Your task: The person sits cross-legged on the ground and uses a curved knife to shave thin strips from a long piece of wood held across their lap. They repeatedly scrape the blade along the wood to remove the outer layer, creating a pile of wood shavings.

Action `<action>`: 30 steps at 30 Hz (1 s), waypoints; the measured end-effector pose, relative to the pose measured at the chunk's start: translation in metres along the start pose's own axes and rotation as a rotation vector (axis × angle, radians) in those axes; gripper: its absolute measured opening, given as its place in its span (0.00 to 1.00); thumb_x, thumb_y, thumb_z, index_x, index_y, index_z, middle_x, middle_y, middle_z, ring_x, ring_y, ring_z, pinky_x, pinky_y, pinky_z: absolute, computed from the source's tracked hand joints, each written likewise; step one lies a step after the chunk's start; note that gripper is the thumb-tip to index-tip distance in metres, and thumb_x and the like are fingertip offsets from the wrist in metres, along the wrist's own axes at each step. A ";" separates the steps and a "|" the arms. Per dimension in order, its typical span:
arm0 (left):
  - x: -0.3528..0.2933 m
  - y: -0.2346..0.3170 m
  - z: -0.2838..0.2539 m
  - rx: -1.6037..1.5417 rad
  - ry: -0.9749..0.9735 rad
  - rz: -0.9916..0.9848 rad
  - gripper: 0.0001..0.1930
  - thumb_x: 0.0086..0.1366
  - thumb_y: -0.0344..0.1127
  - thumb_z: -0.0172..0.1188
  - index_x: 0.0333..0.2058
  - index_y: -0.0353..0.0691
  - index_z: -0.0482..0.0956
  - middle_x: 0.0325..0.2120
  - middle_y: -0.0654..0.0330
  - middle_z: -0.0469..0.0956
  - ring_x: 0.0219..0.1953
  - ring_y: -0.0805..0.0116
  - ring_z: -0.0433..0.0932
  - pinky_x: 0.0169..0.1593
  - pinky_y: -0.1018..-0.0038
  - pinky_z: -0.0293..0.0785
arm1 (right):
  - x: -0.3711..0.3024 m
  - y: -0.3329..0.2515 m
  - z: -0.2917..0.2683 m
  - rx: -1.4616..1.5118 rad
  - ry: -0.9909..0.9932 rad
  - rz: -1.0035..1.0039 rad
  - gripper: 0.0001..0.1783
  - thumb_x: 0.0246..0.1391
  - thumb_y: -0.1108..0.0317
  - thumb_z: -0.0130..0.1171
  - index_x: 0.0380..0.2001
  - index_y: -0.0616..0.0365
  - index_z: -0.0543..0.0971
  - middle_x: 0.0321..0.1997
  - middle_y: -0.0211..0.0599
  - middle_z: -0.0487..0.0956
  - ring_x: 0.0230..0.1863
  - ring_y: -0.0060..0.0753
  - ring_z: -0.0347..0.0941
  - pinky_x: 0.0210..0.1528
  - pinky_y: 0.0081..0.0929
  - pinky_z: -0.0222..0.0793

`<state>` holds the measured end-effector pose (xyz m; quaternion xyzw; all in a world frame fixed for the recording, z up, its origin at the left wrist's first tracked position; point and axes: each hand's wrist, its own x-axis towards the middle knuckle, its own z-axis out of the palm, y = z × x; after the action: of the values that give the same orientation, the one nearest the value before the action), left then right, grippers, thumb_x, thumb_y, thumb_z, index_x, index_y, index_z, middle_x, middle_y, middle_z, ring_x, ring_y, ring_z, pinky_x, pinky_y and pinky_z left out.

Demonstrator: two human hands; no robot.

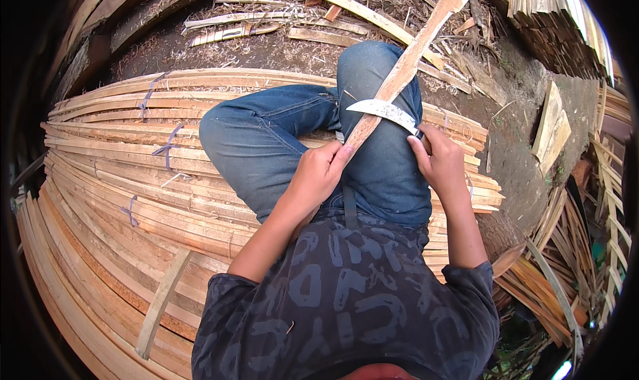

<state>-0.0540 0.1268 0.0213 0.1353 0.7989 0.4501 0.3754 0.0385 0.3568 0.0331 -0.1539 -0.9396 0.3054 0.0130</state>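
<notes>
A long, rough-edged wooden slat (411, 57) slants up and to the right across my raised thigh. My left hand (322, 172) is closed around its near end. Across the slat lies the pale, dark-flecked blade of a curved knife (384, 110), its tip pointing left. My right hand (440, 159) is closed on the knife's handle, which the fingers mostly hide, beside my right knee. The blade appears to touch the slat's upper face, though the exact contact is hard to see.
I sit on stacked slats (200, 217), bundled with purple ties (166, 147). A loose short board (163, 303) lies across them. Shavings and offcuts (319, 36) litter the ground ahead. At the right are a log end (500, 237), a split wood piece (551, 128) and a stack of thin boards (562, 27).
</notes>
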 end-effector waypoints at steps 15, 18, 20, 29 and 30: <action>-0.067 0.013 -0.067 0.323 -0.151 -0.055 0.26 0.55 0.47 0.68 0.43 0.33 0.73 0.34 0.50 0.76 0.36 0.56 0.75 0.44 0.67 0.72 | 0.002 -0.007 0.018 0.137 0.003 0.105 0.10 0.55 0.66 0.63 0.34 0.59 0.73 0.15 0.40 0.69 0.16 0.44 0.69 0.21 0.36 0.63; -0.083 0.011 -0.082 0.346 -0.298 -0.153 0.25 0.55 0.52 0.68 0.35 0.31 0.75 0.24 0.48 0.76 0.26 0.55 0.74 0.35 0.65 0.71 | 0.002 -0.008 0.018 0.135 0.012 0.108 0.10 0.55 0.65 0.63 0.34 0.58 0.73 0.15 0.40 0.69 0.17 0.44 0.69 0.21 0.36 0.63; -0.090 0.005 -0.090 0.379 -0.341 -0.168 0.25 0.55 0.52 0.68 0.29 0.29 0.76 0.18 0.50 0.74 0.20 0.58 0.71 0.29 0.65 0.69 | 0.001 -0.008 0.018 0.131 0.010 0.118 0.10 0.55 0.65 0.63 0.34 0.58 0.73 0.15 0.40 0.69 0.17 0.44 0.70 0.22 0.36 0.63; -0.092 0.005 -0.074 -0.004 -0.090 -0.338 0.22 0.72 0.43 0.47 0.27 0.27 0.73 0.15 0.49 0.67 0.20 0.70 0.63 0.29 0.66 0.65 | -0.006 -0.015 0.015 0.169 0.026 0.060 0.11 0.55 0.64 0.63 0.32 0.59 0.74 0.15 0.39 0.70 0.17 0.43 0.70 0.21 0.36 0.63; -0.089 0.002 -0.067 0.009 -0.072 -0.297 0.23 0.72 0.43 0.46 0.27 0.26 0.72 0.15 0.48 0.67 0.20 0.69 0.63 0.29 0.66 0.66 | -0.009 -0.018 0.015 0.187 0.016 0.041 0.11 0.55 0.64 0.63 0.31 0.59 0.74 0.16 0.39 0.71 0.17 0.43 0.70 0.21 0.36 0.63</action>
<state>-0.0425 0.0373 0.0864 0.0333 0.7982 0.3808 0.4656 0.0404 0.3311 0.0319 -0.1734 -0.9037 0.3905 0.0284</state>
